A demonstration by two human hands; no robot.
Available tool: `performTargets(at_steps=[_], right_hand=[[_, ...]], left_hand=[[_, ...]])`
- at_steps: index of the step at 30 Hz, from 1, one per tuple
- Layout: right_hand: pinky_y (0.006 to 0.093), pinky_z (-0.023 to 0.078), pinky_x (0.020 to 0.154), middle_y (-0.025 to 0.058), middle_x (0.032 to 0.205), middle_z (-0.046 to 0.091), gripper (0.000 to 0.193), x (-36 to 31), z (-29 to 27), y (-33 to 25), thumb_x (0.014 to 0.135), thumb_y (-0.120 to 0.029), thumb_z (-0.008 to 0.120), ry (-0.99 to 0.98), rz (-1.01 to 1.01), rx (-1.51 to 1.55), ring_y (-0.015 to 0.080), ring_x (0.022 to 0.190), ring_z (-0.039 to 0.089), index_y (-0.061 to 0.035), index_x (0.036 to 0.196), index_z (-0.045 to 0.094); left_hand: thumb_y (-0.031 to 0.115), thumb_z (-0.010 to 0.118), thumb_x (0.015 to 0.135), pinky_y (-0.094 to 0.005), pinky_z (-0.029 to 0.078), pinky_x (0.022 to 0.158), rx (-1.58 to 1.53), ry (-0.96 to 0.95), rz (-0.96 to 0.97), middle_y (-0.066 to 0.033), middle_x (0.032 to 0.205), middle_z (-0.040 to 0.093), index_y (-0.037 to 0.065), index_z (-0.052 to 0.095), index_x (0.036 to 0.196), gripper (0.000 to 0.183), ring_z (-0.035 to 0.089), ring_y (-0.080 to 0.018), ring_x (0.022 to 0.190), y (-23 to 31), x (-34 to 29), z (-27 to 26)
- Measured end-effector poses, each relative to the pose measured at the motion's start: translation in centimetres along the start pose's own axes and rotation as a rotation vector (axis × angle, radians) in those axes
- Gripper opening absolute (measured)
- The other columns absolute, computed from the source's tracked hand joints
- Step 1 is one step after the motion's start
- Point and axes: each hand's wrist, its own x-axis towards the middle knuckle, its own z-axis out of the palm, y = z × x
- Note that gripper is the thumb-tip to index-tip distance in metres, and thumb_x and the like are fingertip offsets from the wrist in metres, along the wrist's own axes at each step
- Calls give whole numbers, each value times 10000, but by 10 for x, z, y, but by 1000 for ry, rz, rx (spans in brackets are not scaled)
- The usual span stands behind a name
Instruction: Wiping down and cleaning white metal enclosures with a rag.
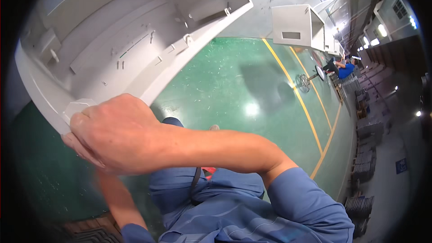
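A large light-grey metal cabinet shell (148, 83) stands at the upper left, its open side toward me. Slots, small tabs and clips show on its inner walls. My right hand (117, 135) is closed at the cabinet's near corner, knuckles up, with the right arm crossing in front of my body. Whatever its fingers grip is hidden under the hand. A small pale flap or bracket (81, 105) shows at the corner beside the knuckles. My left forearm (119, 200) rises from below toward the same corner. The left hand is mostly covered by the right one.
Green floor (216, 81) with yellow lines (288, 76) stretches to the right. Another grey cabinet (292, 22) stands farther back, near a round-topped stool (310, 78). A person in blue (345, 69) sits beyond. Stacked parts (360, 207) line the right side.
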Motion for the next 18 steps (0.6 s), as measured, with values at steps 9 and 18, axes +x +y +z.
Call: performTargets(at_steps=[9,18], right_hand=[[464,482,600,168,703,638,277,28,17,19,892,-246,555,-170,53,163,375,694,632,-26,743,635],[396,461,706,112,856,603,152,50,2,39,770,-190,624,365,-481,-126,296,836,592,-60,848,639]], left_hand=[[290,409,1039,-341,460,670,38,-830,-23,-56,853,568,59,518,1020,256,549,-139,754,72,-208,69],[282,538,997,-292,420,743,-342,-636,-296,2,968,525,49,482,1120,270,484,-86,878,124,-148,76]])
